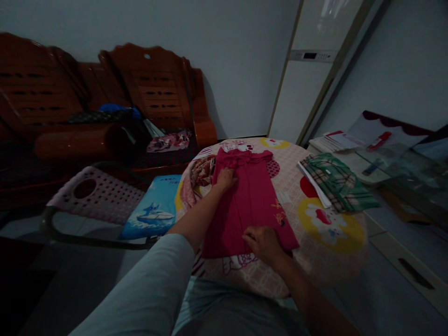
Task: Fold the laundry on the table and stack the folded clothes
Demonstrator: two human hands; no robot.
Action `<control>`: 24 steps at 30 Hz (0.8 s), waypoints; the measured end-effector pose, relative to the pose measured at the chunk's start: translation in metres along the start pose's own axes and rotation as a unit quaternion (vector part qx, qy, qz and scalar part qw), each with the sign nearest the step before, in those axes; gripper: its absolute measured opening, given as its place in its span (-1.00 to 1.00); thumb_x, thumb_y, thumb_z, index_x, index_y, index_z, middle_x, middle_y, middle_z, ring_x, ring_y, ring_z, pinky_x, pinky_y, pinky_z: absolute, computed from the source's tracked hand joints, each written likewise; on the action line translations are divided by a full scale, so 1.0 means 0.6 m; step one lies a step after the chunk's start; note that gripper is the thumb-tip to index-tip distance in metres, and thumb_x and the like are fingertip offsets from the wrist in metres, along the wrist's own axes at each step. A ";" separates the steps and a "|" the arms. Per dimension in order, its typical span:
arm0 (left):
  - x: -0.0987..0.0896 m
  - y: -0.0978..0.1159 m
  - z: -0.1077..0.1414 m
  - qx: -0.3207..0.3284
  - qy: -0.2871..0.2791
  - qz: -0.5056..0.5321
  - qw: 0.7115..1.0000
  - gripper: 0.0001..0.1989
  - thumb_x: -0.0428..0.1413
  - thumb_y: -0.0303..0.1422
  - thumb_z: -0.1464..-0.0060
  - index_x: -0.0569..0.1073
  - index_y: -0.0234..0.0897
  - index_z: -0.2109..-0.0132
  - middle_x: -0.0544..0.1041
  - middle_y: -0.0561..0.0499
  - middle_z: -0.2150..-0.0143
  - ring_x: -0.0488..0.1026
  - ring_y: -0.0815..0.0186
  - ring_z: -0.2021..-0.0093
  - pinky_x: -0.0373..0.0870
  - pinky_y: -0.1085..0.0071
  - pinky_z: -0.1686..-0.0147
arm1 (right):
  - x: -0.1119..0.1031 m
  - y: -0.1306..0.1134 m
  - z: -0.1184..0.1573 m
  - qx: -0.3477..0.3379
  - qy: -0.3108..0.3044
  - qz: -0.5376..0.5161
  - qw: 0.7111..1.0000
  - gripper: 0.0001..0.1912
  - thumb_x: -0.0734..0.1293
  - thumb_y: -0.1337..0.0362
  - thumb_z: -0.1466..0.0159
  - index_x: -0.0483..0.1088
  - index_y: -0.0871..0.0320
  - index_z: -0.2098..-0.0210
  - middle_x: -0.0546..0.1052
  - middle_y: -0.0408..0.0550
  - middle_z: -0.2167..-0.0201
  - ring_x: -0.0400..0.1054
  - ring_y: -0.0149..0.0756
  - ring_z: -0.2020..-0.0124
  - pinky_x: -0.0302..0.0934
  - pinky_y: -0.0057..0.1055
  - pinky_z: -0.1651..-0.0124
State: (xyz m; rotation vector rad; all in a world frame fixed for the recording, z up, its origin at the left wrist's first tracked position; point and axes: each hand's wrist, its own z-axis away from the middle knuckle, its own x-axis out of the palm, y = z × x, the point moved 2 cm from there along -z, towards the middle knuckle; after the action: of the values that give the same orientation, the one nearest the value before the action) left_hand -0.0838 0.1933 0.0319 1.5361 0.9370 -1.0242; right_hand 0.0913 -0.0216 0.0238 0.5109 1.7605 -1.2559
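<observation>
A magenta garment [245, 200] with small gold embroidery near its lower right lies spread on a round table with a patterned cloth [290, 172]. My left hand [227, 179] rests on the garment's upper left part, fingers bent on the fabric; whether it grips any is hidden. Near the garment's lower edge, my right hand [262, 242] is closed, with thumb and fingers together at the cloth. Left of the garment sits a crumpled pinkish-red patterned cloth [196, 179]. A green plaid folded cloth [339, 182] lies at the table's right side, over something white.
Wooden seats [154, 98] with cloths on them stand behind at left. A woven chair [101, 196] and a blue printed bag [154, 207] are beside the table. At right are a glass-topped table [413, 172] and papers; a tall white cabinet unit [308, 84] stands behind.
</observation>
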 end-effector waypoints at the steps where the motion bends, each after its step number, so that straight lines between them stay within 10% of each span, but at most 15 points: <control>1: 0.003 0.003 -0.001 -0.013 0.002 -0.010 1.000 -0.61 0.17 -0.38 -0.09 0.47 -0.45 -0.06 0.47 -0.33 -0.09 0.38 0.03 -0.14 0.27 0.27 -0.16 | 0.005 -0.007 -0.003 0.005 -0.009 0.027 1.000 -0.81 0.31 0.22 -0.31 0.51 0.09 0.41 0.60 -0.05 0.45 0.44 -0.27 0.41 0.05 -0.40 0.35; 9: 0.009 0.011 -0.036 -0.088 -0.011 -0.067 0.994 -0.67 -0.04 -0.45 -0.24 0.46 -0.44 -0.07 0.51 -0.37 -0.02 0.49 0.04 -0.06 0.41 0.21 -0.03 | 0.041 -0.006 0.001 0.058 -0.004 0.147 0.987 -0.69 0.32 0.04 -0.31 0.47 0.17 0.30 0.57 0.02 0.41 0.45 -0.21 0.31 0.01 -0.39 0.33; 24: 0.001 0.003 -0.066 -0.131 0.060 -0.007 0.990 -0.64 -0.13 -0.48 -0.26 0.46 -0.40 -0.07 0.55 -0.31 0.00 0.52 0.10 -0.01 0.42 0.30 0.03 | 0.007 -0.015 -0.010 0.147 -0.065 -0.002 0.987 -0.88 0.37 0.28 -0.17 0.51 0.12 0.49 0.58 -0.13 0.53 0.39 -0.38 0.49 -0.03 -0.47 0.42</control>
State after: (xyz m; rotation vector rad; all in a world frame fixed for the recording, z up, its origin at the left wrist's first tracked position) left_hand -0.0758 0.2316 0.0364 1.3835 1.1199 -0.7893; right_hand 0.0799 -0.0205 0.0255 0.5791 1.4767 -1.5274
